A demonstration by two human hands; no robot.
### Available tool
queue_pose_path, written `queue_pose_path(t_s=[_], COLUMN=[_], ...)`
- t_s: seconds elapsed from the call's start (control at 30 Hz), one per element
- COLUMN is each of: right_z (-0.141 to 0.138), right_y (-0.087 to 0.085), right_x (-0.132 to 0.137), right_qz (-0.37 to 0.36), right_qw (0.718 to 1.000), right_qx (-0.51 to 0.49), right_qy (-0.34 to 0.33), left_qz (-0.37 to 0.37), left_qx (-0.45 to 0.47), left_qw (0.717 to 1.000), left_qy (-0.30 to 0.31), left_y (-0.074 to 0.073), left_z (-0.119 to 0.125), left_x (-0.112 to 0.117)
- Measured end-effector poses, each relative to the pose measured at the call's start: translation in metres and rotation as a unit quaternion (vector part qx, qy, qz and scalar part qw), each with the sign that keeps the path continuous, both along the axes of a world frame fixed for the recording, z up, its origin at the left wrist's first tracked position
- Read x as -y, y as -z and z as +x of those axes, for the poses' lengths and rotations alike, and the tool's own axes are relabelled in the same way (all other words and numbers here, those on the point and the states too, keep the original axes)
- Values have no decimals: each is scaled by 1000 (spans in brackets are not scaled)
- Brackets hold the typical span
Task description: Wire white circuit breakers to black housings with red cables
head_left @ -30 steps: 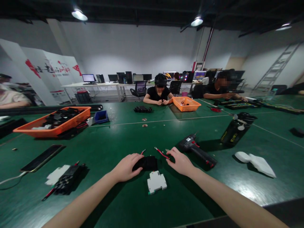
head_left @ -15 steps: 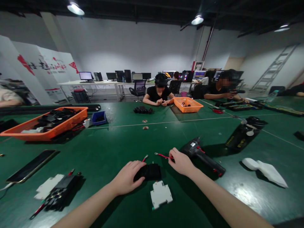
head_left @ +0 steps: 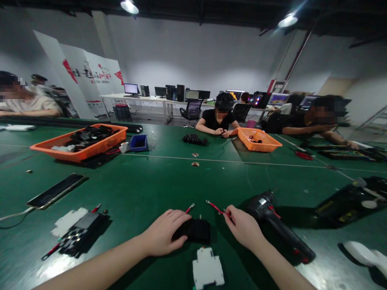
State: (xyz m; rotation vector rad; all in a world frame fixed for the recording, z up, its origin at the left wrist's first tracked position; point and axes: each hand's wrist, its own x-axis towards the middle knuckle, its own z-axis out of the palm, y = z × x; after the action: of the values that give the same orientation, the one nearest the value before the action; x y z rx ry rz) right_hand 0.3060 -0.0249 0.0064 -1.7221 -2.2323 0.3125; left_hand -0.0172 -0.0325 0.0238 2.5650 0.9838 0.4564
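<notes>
My left hand (head_left: 165, 232) rests over a small black block (head_left: 196, 230) on the green table (head_left: 157, 181), its fingers curled on the block's left end. My right hand (head_left: 243, 226) pinches a short red wire (head_left: 215, 206) that runs up and left from the fingertips, just right of the block. A second red wire end (head_left: 190, 208) sticks out behind the block. A white circuit breaker (head_left: 208, 272) lies flat just in front of the block, between my forearms.
A black power screwdriver (head_left: 278, 231) lies right of my right hand. Black and white parts (head_left: 79, 231) and a phone (head_left: 56, 190) sit at the left. Orange trays (head_left: 79, 142) (head_left: 258, 139) and a blue bin (head_left: 138, 142) stand farther back. People work at the far side.
My view has swung to the right and slightly down, so everything sits lower and further right in the picture. Both hands keep their hold on the block and the red wire.
</notes>
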Motion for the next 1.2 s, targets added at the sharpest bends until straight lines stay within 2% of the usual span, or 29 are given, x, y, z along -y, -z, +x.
queue_pose_path(t_s=[0.17,0.27,0.4,0.53,0.63,0.77,1.0,1.1,1.2], right_z=[0,-1,-1,1,2,2,2,2,1], right_y=[4,7,9,9,7,5,2,1,0], right_x=[2,4,6,4,2,3,3,4,6], right_qz=[4,14,35,22,28,23,5,-3,1], right_qw=[1000,1000,999,1000,999,999,1000,1000,1000], right_qx=[4,-9,-4,7,25,36,24,14,17], right_qy=[25,24,19,10,10,14,14,11,11], left_qz=[-25,-27,9,10,-16,-30,-23,6,16], left_qx=[9,42,93,145,166,185,210,208,212], left_qw=[999,999,990,957,940,916,857,840,866], left_qy=[22,-3,-101,-249,-296,-354,-470,-502,-452], left_y=[-2,0,11,25,30,31,28,24,22], left_z=[-4,-10,-38,-89,-124,-146,-162,-154,-120], left_x=[-1,-5,-29,-65,-85,-100,-105,-97,-79])
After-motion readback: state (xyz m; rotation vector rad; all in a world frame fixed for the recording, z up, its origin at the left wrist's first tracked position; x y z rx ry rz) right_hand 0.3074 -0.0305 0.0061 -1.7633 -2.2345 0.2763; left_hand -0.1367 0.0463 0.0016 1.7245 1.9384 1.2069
